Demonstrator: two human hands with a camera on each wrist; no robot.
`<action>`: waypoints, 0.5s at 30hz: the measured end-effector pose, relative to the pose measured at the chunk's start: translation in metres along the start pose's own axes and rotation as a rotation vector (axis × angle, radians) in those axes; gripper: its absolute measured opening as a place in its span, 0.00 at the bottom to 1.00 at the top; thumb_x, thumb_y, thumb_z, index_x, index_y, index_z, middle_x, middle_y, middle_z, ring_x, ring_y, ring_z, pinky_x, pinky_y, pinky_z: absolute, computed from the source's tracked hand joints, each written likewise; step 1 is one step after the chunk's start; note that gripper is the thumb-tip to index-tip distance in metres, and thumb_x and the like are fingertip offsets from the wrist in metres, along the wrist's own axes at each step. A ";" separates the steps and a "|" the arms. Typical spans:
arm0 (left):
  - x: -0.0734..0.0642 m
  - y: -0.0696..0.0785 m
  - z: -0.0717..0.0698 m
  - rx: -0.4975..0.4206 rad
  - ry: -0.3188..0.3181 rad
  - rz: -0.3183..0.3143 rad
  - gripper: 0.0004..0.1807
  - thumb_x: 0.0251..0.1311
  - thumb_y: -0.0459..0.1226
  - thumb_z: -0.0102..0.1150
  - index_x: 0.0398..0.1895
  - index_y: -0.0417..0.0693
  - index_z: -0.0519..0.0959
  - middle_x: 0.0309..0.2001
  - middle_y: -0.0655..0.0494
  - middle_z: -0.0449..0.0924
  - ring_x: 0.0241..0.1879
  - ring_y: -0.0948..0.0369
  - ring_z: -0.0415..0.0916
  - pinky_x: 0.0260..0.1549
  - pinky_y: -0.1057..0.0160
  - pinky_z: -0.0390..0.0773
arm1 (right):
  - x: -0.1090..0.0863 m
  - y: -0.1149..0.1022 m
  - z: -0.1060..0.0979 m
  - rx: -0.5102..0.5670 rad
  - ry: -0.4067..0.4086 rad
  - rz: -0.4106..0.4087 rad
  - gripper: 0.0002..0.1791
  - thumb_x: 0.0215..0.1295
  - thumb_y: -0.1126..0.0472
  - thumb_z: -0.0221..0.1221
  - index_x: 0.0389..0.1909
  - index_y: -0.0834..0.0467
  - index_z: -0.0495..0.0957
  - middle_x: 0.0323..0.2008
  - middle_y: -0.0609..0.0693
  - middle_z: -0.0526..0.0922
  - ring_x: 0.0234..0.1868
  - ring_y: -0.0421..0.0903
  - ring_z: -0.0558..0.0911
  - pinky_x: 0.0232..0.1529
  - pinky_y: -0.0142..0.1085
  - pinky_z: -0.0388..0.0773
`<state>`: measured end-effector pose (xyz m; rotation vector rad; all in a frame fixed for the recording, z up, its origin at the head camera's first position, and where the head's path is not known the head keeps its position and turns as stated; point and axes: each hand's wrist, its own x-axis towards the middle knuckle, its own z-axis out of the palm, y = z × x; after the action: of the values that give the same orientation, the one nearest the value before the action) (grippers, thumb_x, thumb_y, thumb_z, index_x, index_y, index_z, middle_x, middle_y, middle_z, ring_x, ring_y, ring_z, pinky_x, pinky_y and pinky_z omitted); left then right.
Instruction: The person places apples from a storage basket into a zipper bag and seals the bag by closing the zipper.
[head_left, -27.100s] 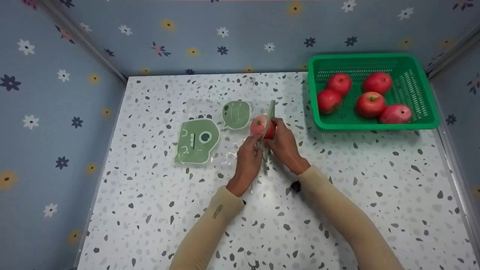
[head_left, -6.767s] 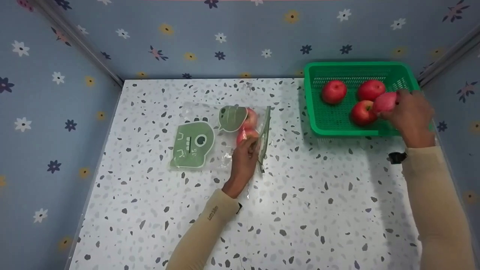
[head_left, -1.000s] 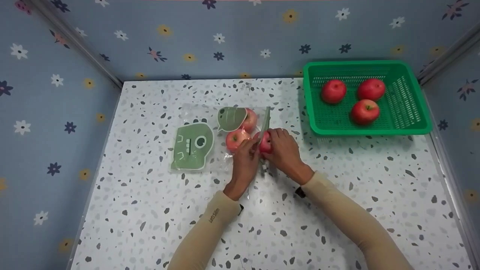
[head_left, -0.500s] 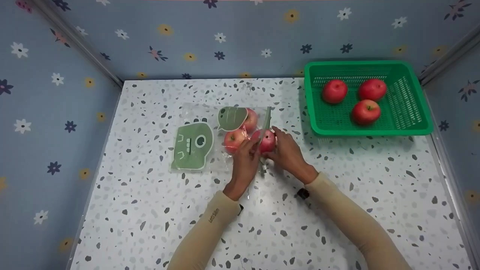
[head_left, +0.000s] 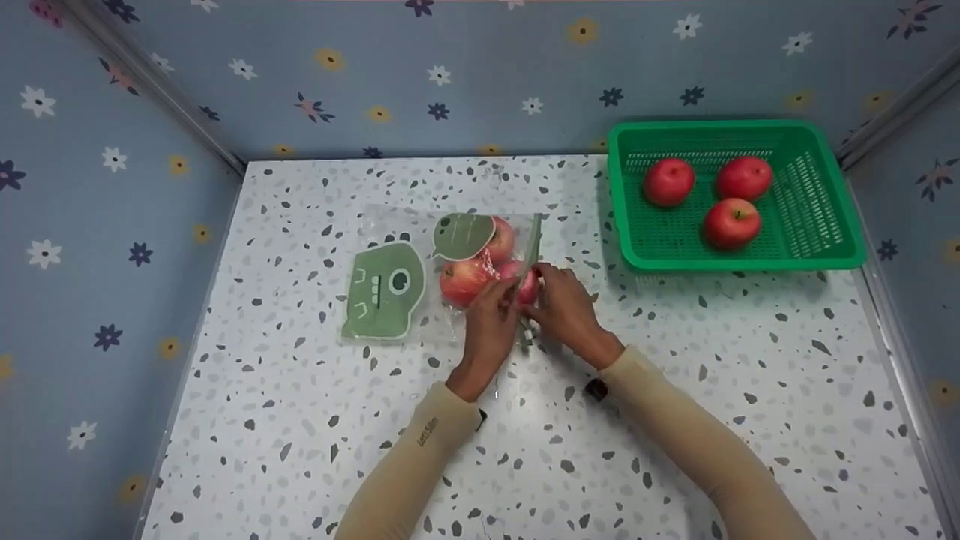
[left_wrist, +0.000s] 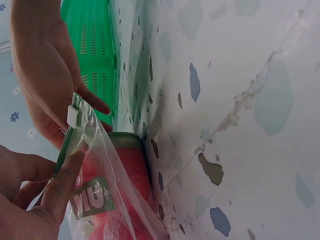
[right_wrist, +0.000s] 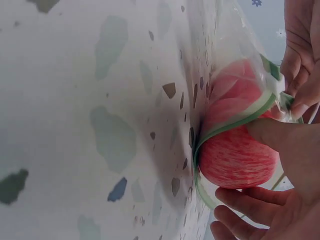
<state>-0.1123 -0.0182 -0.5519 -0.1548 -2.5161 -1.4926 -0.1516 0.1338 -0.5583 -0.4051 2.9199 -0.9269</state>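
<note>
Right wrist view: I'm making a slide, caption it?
Right hand holds an apple at the opening of a green-rimmed clear bag.

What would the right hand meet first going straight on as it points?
Likely the apple at the mouth of the bag; the right hand seems against it, though depth is unclear.

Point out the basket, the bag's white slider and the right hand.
Basket (head_left: 742, 264), head view: near rim.
Slider (left_wrist: 73, 116), left wrist view: middle.
Right hand (head_left: 568, 305), head view: back of the hand.
</note>
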 end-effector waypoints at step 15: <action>0.000 0.002 -0.003 -0.021 -0.029 -0.035 0.15 0.69 0.24 0.62 0.57 0.36 0.83 0.49 0.44 0.86 0.43 0.54 0.82 0.43 0.57 0.85 | -0.002 0.001 0.002 -0.230 0.032 -0.108 0.34 0.68 0.51 0.71 0.70 0.61 0.76 0.55 0.59 0.85 0.54 0.60 0.80 0.53 0.53 0.80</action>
<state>-0.1118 -0.0198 -0.5485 -0.1375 -2.5387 -1.5411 -0.1492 0.1341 -0.5605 -0.5700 3.0709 -0.6138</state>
